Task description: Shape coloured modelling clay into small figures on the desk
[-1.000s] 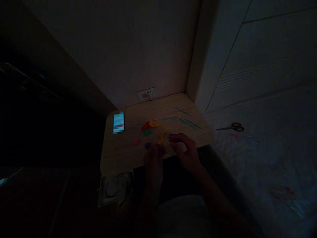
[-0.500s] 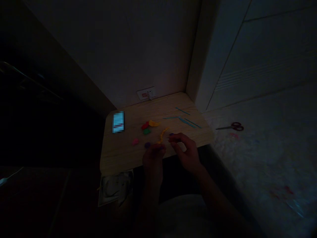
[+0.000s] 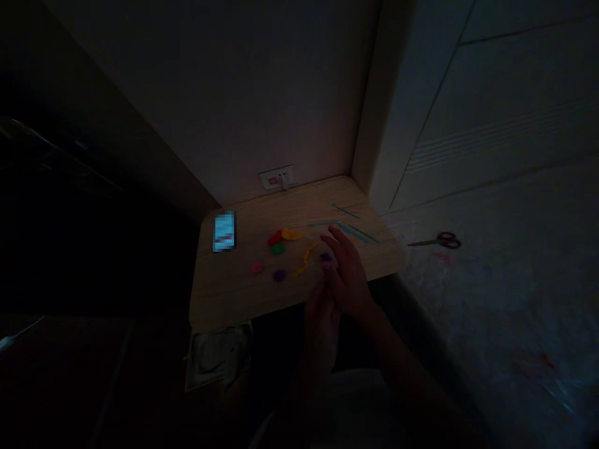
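Note:
My right hand (image 3: 349,274) is over the front right of the small wooden table, its fingers stretched out and slightly spread. My left hand (image 3: 322,318) comes up beneath it and touches its palm side; the left fingers are mostly hidden, and anything between the palms is out of sight. Close to the fingers is a purple lump of modelling clay (image 3: 326,256). Left of it lies a bumpy yellow-orange clay strand (image 3: 306,257). Another purple lump (image 3: 279,275), a pink lump (image 3: 256,267), a green piece (image 3: 277,248), a red piece (image 3: 274,237) and a yellow-orange piece (image 3: 291,234) rest farther left.
Several thin blue tools (image 3: 353,232) lie at the table's right. A lit phone (image 3: 223,231) is at its left, below a wall socket (image 3: 276,178). Scissors (image 3: 447,240) lie on the pale surface to the right. A framed tray-like object (image 3: 218,355) sits below the table's front left.
My left hand has moved right and come against my right hand, uncovering the lower end of the yellow-orange strand. The right fingers have straightened from a curl.

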`<state>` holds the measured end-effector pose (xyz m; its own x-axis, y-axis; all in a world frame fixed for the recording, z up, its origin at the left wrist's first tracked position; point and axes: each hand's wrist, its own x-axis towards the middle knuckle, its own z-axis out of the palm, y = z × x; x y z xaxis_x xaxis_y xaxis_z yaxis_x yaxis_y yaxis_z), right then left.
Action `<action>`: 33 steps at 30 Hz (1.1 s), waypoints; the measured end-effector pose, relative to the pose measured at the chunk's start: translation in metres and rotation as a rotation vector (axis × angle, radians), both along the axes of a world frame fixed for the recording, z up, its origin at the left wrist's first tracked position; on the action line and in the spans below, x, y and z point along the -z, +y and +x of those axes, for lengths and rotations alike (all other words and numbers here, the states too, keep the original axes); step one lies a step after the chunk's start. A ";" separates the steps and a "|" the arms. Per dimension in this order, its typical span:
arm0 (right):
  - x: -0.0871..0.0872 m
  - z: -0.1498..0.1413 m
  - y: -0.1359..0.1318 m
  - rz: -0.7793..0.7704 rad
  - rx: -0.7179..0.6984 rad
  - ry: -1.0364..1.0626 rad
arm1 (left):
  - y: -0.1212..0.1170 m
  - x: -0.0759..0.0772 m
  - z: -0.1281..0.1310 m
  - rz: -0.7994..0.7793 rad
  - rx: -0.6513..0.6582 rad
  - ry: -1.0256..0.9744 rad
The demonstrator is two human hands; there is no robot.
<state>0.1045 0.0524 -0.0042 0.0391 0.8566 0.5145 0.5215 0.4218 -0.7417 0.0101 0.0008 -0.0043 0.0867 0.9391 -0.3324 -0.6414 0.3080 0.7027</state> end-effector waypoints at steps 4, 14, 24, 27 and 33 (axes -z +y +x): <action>0.005 -0.005 -0.005 -0.025 -0.101 -0.206 | 0.004 -0.013 -0.012 -0.035 0.085 -0.163; -0.025 -0.048 -0.038 0.099 -0.559 -0.348 | -0.007 -0.016 0.015 0.296 -0.528 0.167; -0.026 -0.010 0.000 0.033 -0.247 -0.295 | 0.005 -0.014 -0.011 -0.038 0.114 -0.190; -0.015 0.007 0.006 0.019 -0.138 -0.288 | 0.007 -0.021 -0.016 -0.014 0.147 -0.231; 0.000 0.018 0.005 0.023 0.028 -0.119 | 0.011 -0.015 -0.013 0.051 0.102 -0.064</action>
<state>0.1225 0.0575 -0.0044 0.0000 0.8437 0.5368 0.6168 0.4226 -0.6641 -0.0028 0.0119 0.0111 0.2020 0.9399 -0.2753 -0.6527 0.3387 0.6777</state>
